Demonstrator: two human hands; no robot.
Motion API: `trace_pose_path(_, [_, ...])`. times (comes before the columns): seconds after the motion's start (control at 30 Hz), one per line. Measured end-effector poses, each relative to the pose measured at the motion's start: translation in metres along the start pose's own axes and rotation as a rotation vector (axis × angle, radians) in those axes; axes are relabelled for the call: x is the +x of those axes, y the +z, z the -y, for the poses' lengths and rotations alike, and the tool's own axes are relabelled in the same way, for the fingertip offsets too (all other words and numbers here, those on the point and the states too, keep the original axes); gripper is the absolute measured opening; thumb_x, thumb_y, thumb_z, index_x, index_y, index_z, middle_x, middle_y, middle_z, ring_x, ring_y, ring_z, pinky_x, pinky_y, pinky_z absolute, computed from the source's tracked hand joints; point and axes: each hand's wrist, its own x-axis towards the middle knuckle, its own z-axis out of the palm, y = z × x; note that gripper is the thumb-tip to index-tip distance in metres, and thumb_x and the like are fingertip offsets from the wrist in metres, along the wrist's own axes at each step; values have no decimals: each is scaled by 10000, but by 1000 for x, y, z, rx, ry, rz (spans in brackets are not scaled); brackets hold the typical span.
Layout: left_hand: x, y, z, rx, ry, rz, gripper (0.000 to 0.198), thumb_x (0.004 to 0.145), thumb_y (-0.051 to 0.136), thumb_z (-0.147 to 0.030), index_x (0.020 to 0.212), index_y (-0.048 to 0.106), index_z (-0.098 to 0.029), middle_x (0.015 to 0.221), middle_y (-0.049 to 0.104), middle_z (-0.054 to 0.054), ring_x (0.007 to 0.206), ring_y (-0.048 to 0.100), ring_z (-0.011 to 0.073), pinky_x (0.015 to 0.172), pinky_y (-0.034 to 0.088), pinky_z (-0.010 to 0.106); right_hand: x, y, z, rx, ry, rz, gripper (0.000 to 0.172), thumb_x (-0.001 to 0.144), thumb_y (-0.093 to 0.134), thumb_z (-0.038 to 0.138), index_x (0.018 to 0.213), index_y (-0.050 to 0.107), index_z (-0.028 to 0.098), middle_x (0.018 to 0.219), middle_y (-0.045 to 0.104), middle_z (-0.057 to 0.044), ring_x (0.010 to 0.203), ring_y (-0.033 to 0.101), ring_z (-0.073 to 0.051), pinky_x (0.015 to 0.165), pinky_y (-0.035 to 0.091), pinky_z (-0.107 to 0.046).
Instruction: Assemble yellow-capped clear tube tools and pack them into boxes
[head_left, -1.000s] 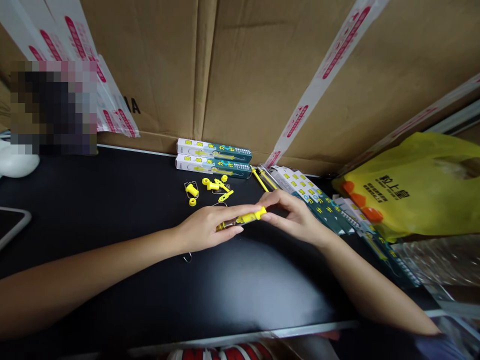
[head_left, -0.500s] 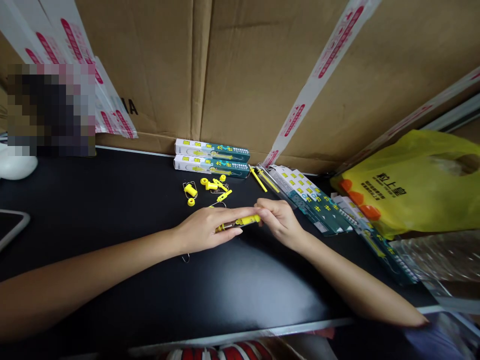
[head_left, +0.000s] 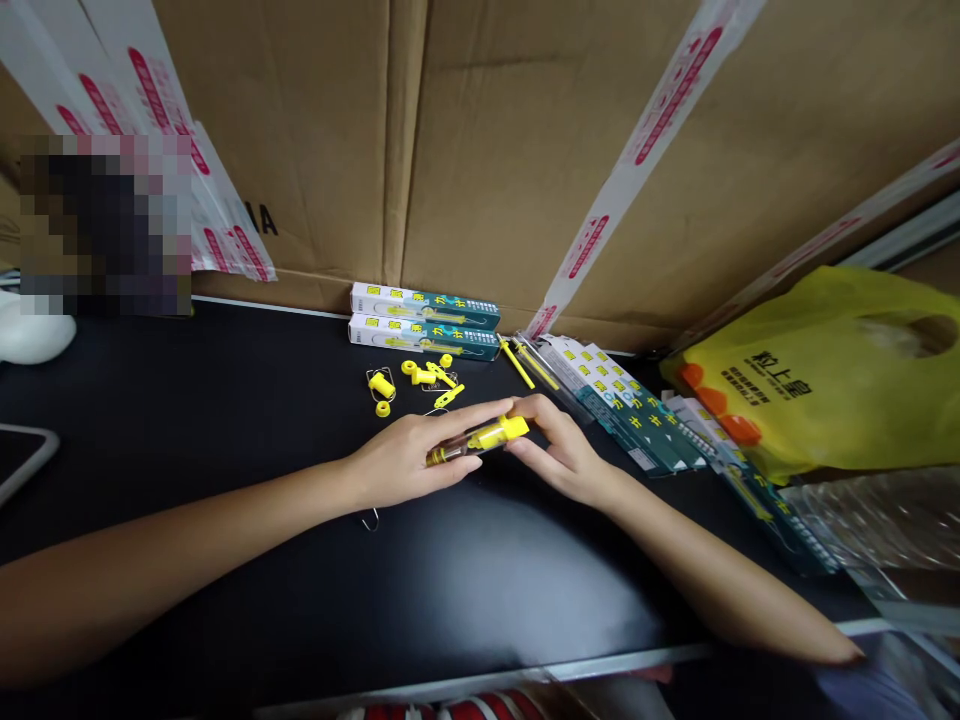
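Note:
My left hand [head_left: 401,455] is closed around a spring scale [head_left: 454,447], a clear tube with yellow parts inside, lying slantwise between thumb and fingers. A wide yellow cap [head_left: 516,428] forms its right end. The thumb and forefinger of my right hand [head_left: 559,450] bend around this cap, one tip at its upper edge and one at its lower. A thin metal hook [head_left: 371,519] shows below my left wrist; what it joins is hidden. Just beyond my left hand lie loose yellow parts [head_left: 382,385] with metal wire clips.
Two printed boxes [head_left: 424,337] lie by the cardboard wall [head_left: 487,150]. Yellow rods [head_left: 516,362], clear tubes and flattened boxes [head_left: 626,410] are at the right. Farther right are a yellow plastic bag [head_left: 840,370] and clear plastic packaging [head_left: 877,515]. A pale-edged device [head_left: 26,450] sits left.
My right hand has loosened from a tight pinch, its fingers spreading so that more of the yellow cap shows. My left hand keeps holding the tube, almost in the same place.

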Motion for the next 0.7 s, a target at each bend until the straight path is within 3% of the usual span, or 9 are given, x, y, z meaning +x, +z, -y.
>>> trace_pose_path(0.07, [0,-2,0,-5,-43,20,581,897,512,-291,1439,303,-290,758,615,-47,638,561,104,640,433,211,-1,-2,-1,-22,-25,30,132,929,485,321,1020,462,228,902,585,-53,746,549,-165,675,470,-296])
trace_pose_path(0.13, [1,-3,0,-31,-59,28,583,891,514,-282,1434,301,-272,650,525,-71,557,484,87,581,392,200,-1,-3,-2,-7,-20,39,163,925,495,299,1068,456,232,952,590,-66,777,567,-170,697,487,-305])
trace_pose_path(0.4, [3,1,3,-277,-224,19,474,872,525,-317,1301,349,-215,699,590,-42,443,462,62,447,375,183,-3,21,-7,453,261,-40,204,921,506,384,995,405,223,796,554,-4,647,548,-116,578,500,-247])
trace_pose_path(0.57, [3,2,5,-270,-257,25,349,864,538,-330,1164,408,-208,704,594,-46,436,467,54,422,360,170,-3,27,-6,547,289,-67,204,921,505,397,942,411,218,753,535,14,612,531,-100,549,481,-228])
trace_pose_path(0.7, [3,3,4,-306,-282,70,270,878,519,-362,1075,425,-203,713,598,-44,417,459,50,388,360,162,-2,25,-4,587,309,-63,234,937,462,414,1057,434,215,764,554,5,628,546,-107,569,488,-237])
